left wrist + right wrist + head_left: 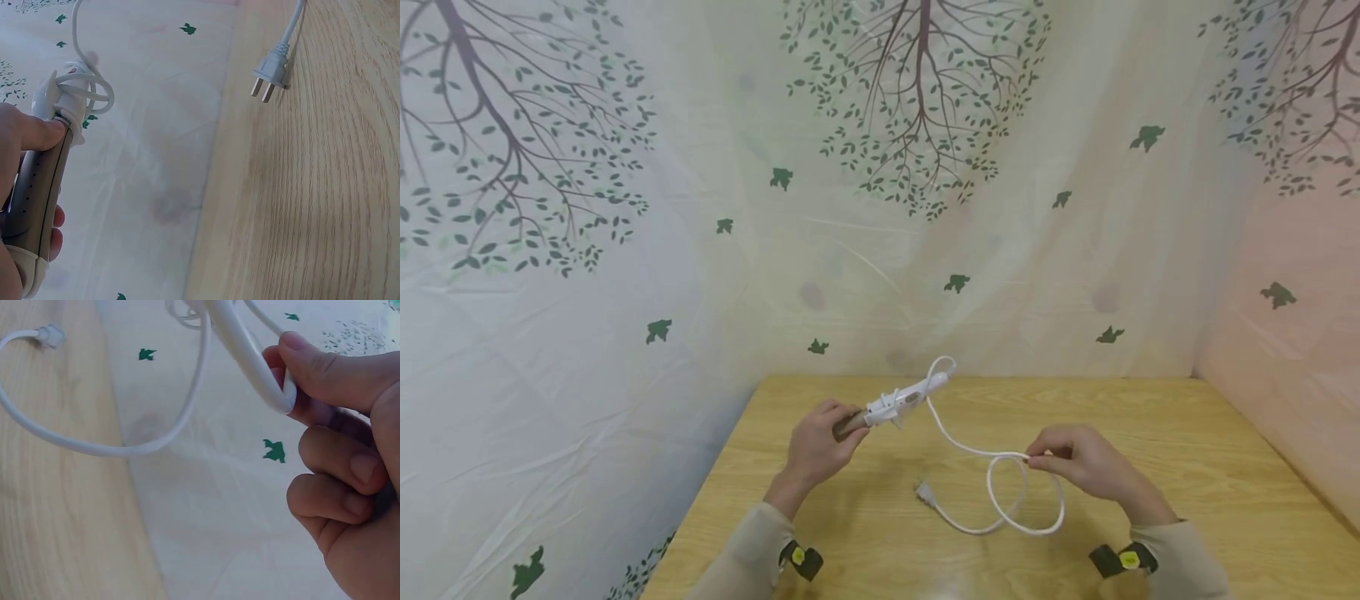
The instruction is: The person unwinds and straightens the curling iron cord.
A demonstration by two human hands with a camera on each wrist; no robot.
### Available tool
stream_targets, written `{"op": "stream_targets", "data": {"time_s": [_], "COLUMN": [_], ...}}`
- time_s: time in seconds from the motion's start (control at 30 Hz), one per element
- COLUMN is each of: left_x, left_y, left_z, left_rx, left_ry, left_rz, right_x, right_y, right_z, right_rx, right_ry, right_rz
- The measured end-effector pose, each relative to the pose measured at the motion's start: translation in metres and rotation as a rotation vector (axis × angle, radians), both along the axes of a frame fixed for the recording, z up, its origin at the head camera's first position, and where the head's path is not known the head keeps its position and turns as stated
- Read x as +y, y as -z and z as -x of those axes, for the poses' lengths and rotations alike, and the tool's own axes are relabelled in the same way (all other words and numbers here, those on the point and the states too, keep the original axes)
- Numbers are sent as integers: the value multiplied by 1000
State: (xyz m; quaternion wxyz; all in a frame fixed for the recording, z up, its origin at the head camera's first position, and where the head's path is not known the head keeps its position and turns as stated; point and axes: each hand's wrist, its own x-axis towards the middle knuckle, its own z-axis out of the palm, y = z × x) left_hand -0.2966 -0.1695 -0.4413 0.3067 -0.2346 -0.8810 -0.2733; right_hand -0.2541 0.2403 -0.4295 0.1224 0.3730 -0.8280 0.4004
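A curling iron with a white handle (910, 398) and a brown barrel (44, 181) is raised over the table, tilted with its handle toward the upper right. My left hand (822, 443) grips it round the barrel, thumb close to the handle. Part of the white cord (1026, 528) is wound about the handle. From the handle's end, the rest runs down to my right hand (1086, 462), which pinches it between thumb and forefinger. Below that pinch the cord hangs in a loop. Its two-prong plug (272, 67) lies to the left of the loop.
The wooden table (1150, 417) reaches back to a fabric backdrop (865, 275) printed with trees and green birds. Similar fabric walls stand at the left and right. Both wrists wear dark straps (801, 560) with yellow marks.
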Motion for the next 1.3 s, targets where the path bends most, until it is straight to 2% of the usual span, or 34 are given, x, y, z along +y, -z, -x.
{"op": "stream_targets", "data": {"time_s": [0.1,0.37,0.53,0.67,0.77,0.93,1.03,1.13,1.23,1.3], "left_x": [0,0,0,0,0,-1,-2,-3,-5,-6], "left_y": [1,3,4,4,5,8,10,10,8,7], "left_z": [-1,-2,-4,-6,-7,-6,-7,-8,-9,-9], "left_rx": [-10,-44,-59,-81,-115,-156,-157,-155,-160,-161], "left_ry": [1,0,-6,2,13,39,66,103,144,169], "left_rz": [5,27,76,118,148,202,228,234,230,231], "right_x": [0,-3,-5,-5,-5,-6,-7,-8,-7,-6], "right_y": [-7,-25,-34,-39,-42,-47,-50,-53,-55,-55], "right_z": [0,-1,1,3,5,6,5,4,6,7], "right_rx": [65,173,243,304,334,346,355,344,291,253], "right_ry": [15,-62,-42,-52,-93,-111,3,220,443,559], "right_rz": [50,137,195,318,436,609,654,644,626,623]}}
